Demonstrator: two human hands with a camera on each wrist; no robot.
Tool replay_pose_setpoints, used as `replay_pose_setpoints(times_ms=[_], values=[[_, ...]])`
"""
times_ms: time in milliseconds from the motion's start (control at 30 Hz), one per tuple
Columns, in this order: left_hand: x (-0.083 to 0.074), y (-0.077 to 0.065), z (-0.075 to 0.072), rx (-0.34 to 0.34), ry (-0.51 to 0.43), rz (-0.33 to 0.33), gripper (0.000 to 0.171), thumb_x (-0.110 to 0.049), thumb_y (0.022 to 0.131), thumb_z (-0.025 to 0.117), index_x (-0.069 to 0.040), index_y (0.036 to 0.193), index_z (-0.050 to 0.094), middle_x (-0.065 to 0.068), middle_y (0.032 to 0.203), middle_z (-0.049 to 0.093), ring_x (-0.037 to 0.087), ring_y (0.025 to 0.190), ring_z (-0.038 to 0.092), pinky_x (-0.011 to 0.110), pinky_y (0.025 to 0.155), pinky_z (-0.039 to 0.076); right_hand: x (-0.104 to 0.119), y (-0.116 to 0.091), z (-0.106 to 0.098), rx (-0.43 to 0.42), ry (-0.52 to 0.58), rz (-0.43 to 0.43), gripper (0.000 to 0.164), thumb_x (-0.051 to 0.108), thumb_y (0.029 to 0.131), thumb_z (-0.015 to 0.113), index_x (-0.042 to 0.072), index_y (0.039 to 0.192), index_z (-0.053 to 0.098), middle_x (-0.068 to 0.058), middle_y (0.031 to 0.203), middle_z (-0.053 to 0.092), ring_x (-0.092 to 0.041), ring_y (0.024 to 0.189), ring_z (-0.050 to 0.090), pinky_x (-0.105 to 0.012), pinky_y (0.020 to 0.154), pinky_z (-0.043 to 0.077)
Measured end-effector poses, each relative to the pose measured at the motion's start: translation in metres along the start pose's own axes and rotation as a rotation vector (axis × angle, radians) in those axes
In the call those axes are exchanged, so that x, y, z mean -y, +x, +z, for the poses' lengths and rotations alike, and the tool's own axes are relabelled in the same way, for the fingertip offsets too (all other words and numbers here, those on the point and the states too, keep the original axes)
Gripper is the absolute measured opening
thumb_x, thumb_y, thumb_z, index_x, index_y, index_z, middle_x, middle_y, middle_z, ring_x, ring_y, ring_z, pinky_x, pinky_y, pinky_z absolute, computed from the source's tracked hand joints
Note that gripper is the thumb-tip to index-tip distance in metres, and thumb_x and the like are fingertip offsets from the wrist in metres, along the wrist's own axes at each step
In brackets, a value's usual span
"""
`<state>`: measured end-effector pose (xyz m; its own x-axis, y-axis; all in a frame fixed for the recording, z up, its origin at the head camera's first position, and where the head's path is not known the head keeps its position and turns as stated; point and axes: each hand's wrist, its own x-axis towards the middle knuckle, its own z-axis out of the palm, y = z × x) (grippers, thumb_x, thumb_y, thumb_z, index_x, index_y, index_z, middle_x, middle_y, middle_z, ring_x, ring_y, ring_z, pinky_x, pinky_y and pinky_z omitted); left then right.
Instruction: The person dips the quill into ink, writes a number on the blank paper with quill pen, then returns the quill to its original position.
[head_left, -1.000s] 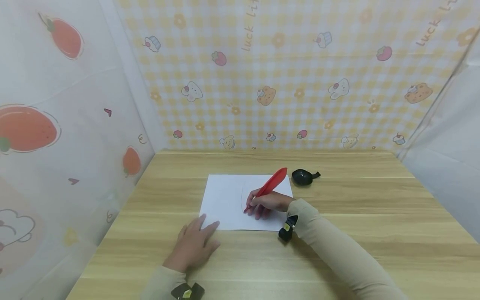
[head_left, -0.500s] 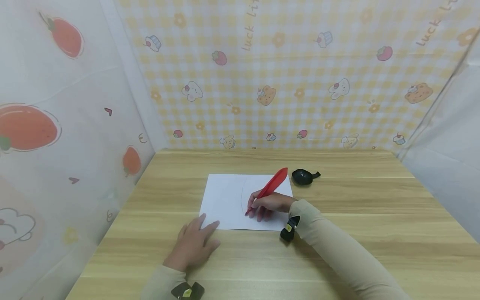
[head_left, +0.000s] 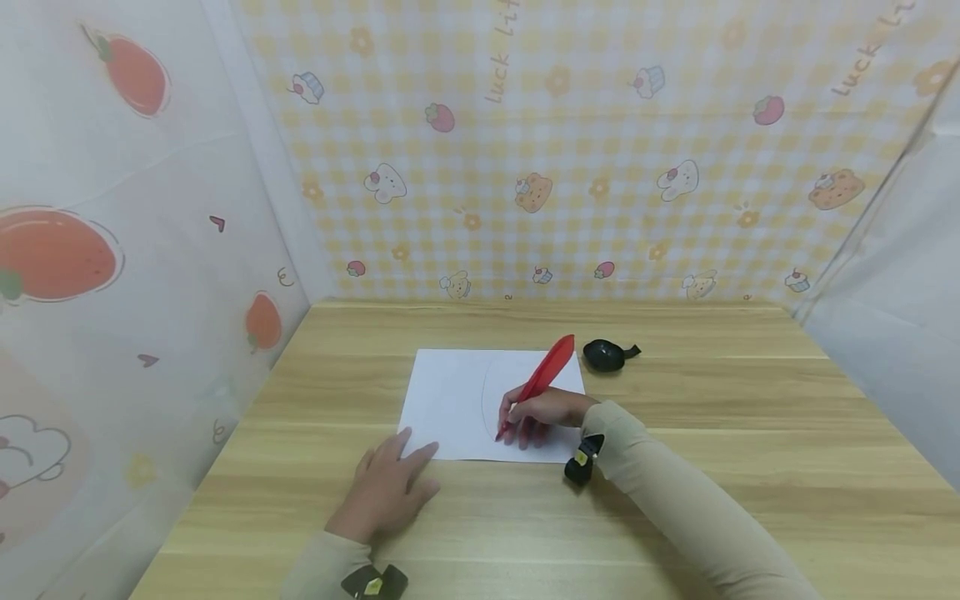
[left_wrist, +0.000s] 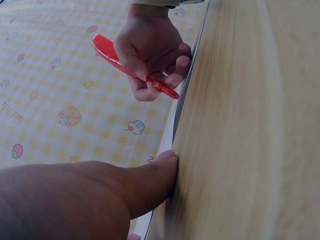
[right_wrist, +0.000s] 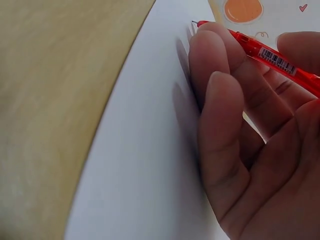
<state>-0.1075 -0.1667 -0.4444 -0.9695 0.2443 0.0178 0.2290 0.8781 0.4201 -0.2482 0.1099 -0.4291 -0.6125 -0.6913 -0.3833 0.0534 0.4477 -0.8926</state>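
Observation:
My right hand pinches a red pen with a broad, feather-shaped top, its tip low on a white sheet of paper. A thin curved line runs down the sheet to the pen's tip. In the right wrist view a barcode label shows on the barrel of the pen, and the curled lower fingers lie close along the paper. My left hand rests with spread fingers at the sheet's lower left corner. Its thumb shows near the paper's edge in the left wrist view.
A glossy black rounded object with a short strap lies just beyond the paper's upper right corner. The wood-grain table meets a yellow checked backdrop behind and a printed white sheet on the left.
My right hand and the pen have moved slightly down and to the right, and the curved line has grown longer. The left hand has stayed in place.

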Motion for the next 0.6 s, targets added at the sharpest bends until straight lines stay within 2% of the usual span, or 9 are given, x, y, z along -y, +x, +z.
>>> replay_pose_setpoints(times_ms=[600], values=[[-0.0002, -0.0003, 0.0004, -0.004, 0.002, 0.005, 0.049, -0.036, 0.093, 0.063, -0.017, 0.137, 0.056, 0.024, 0.149, 0.035, 0.045, 0.137, 0.029, 0.068, 0.108, 0.017, -0.0010, -0.0088, -0.0050, 0.057, 0.001, 0.006, 0.018, 0.011, 0.090, 0.052, 0.006, 0.097, 0.067, -0.015, 0.088, 0.071, -0.020, 0.062, 0.065, -0.027, 0.051, 0.051]])
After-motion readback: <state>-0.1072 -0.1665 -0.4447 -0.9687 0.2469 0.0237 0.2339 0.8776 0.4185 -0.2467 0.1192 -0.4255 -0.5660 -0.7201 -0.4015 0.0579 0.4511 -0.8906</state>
